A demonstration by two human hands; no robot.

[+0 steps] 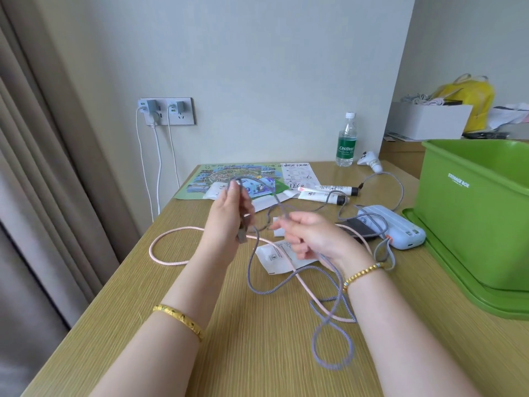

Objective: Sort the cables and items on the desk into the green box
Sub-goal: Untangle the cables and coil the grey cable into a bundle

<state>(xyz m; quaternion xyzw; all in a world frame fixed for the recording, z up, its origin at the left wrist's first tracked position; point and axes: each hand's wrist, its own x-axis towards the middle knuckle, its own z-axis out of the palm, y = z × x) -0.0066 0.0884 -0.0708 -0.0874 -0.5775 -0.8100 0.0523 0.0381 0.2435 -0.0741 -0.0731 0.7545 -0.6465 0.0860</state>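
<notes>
A long grey braided cable (pixel 253 270) hangs in loops between both hands above the wooden desk (pixel 257 353). My left hand (pixel 227 222) is raised and grips a folded bundle of this cable, its plug end dangling below the palm. My right hand (pixel 309 236) pinches the same cable a little to the right. A pink cable (pixel 169 263) lies looped on the desk under my arms. The green box (pixel 472 213) stands open at the right, resting on its lid (pixel 458 279). A pale blue power bank (pixel 400 224) lies beside the box.
Two white tubes (pixel 323 194), a colourful map sheet (pixel 223 179), paper slips (pixel 280 256), a water bottle (pixel 347 141) and a white controller (pixel 370 161) sit towards the back. Chargers are plugged into a wall socket (pixel 167 110). A curtain hangs at the left.
</notes>
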